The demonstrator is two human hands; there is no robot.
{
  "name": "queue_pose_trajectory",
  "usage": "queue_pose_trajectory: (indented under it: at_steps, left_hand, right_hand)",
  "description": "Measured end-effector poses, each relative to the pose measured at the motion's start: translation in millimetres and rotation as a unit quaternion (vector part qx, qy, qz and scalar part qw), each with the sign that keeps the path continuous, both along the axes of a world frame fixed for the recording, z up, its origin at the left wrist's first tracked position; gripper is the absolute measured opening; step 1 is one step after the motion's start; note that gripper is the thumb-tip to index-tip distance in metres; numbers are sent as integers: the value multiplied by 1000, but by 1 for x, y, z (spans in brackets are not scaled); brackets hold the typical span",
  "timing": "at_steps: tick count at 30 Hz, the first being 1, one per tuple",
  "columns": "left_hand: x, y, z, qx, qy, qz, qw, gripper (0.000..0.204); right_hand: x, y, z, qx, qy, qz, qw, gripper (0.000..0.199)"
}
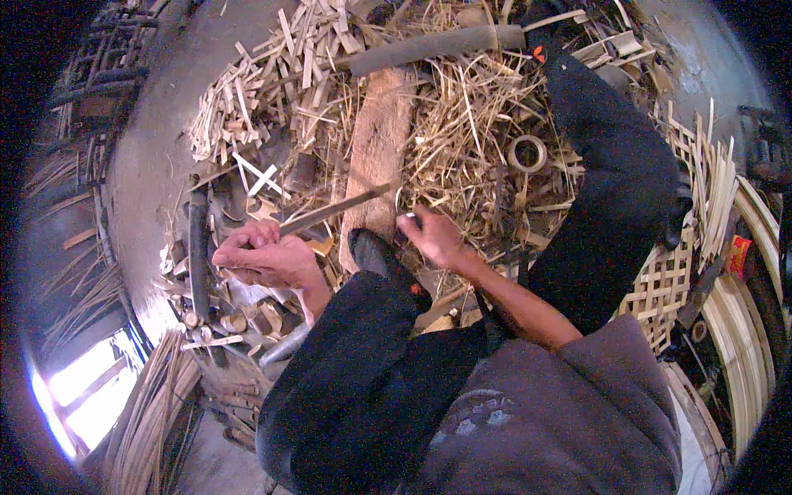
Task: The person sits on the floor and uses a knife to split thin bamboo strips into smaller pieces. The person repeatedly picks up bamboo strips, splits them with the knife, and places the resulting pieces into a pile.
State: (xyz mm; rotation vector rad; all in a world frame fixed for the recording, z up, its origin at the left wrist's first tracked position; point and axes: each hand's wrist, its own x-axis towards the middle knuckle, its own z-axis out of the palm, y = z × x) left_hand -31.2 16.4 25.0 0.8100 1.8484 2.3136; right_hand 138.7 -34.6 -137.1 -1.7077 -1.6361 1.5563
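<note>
A flat brown strip (338, 208), seemingly wood or bamboo, slants up and right from my left hand (272, 257), whose fingers are curled around its near end. Its far end lies over a worn wooden plank (378, 136). Just right of the plank, my right hand (437, 239) is closed; what it grips is mostly hidden, with only a small pale curved edge showing beyond the fingers. My dark-covered foot (369, 250) rests at the plank's near end, between the two hands.
Cut wooden pieces (239, 111) are heaped at the far left. Straw-like shavings (462, 124) cover the ground right of the plank, with a pale ring (527, 153) on them. A thick grey pole (437, 49) crosses the plank's far end. Woven lattice (660, 285) stands at right.
</note>
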Motion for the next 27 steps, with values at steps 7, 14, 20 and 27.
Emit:
queue_pose_trajectory:
  at_steps: [7, 14, 20, 27]
  left_hand:
    - [-16, 0, 4, 84, -95, -141, 982, 49]
    - [-33, -9, 0, 182, -207, -228, 934, 41]
    - [-30, -17, 3, 196, -182, -268, 926, 37]
    - [-14, -12, 8, 171, -164, -244, 940, 42]
  right_hand:
    - [14, -13, -44, -15, 14, -27, 999, 57]
    - [-17, -9, 48, 48, 163, -32, 985, 39]
    - [-27, 0, 55, 75, 79, 22, 994, 40]
    - [-21, -9, 45, 65, 84, -9, 994, 54]
